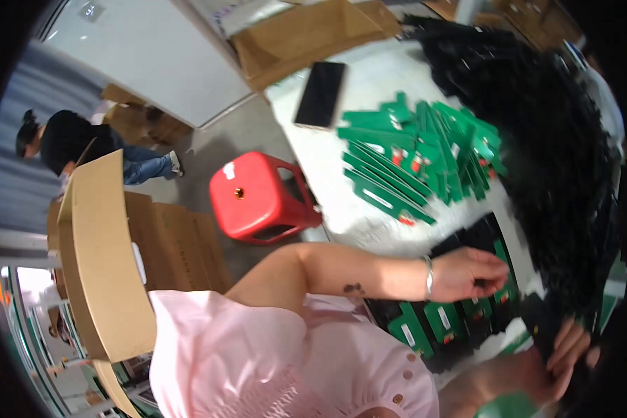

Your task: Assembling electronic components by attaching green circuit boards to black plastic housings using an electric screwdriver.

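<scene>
My left hand (470, 274), with a silver bangle (429, 277) at its wrist, hovers over black items with green cards (444, 322) laid in a row. Its fingers are curled closed; whatever they may hold is hidden. At the lower right is my right hand (566, 354), smeared by motion and partly in shadow. It is beside a dark bundle and a torn-looking white and green piece (514, 338); its grip is unclear. Beyond my left forearm, a fanned pile of green folded cards (390, 177) with small red and white tags lies on the white-covered table (306, 174).
A dark phone (321, 95) lies near the table's far left edge. Black plastic-like material (529, 132) heaps along the right. A red stool (247, 198), an open cardboard box (108, 258) and a person in black (80, 143) are to the left. Another carton (313, 35) stands behind the table.
</scene>
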`<action>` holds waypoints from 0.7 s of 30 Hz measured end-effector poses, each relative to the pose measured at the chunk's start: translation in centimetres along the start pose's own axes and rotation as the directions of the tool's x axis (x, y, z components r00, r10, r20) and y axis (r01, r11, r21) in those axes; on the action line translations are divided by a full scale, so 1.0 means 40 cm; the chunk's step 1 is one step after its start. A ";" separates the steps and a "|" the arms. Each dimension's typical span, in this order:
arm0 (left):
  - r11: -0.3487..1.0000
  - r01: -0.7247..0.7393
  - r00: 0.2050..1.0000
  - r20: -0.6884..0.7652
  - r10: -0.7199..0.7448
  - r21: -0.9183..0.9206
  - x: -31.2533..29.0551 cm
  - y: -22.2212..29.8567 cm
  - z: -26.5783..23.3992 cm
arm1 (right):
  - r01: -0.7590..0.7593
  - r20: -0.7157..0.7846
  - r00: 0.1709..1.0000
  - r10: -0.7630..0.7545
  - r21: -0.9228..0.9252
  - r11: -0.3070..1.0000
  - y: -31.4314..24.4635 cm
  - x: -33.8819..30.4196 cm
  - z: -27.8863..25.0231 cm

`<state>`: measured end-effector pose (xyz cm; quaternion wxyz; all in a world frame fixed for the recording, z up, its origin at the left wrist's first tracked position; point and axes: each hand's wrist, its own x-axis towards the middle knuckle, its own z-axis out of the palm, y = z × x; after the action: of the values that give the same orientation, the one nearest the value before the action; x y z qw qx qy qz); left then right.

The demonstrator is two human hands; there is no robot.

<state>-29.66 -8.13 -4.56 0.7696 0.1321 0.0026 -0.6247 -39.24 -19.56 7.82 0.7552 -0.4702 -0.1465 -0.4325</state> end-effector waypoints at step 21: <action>0.992 0.125 0.992 -0.037 -0.124 0.008 -0.062 0.026 0.050 | 0.051 -0.033 0.997 -0.064 -0.305 0.951 0.122 -0.002 0.026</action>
<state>-29.52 -5.98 -2.01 0.7283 0.1470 0.0216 -0.6690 -35.22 -17.75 5.45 0.6640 -0.5670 -0.0756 -0.4815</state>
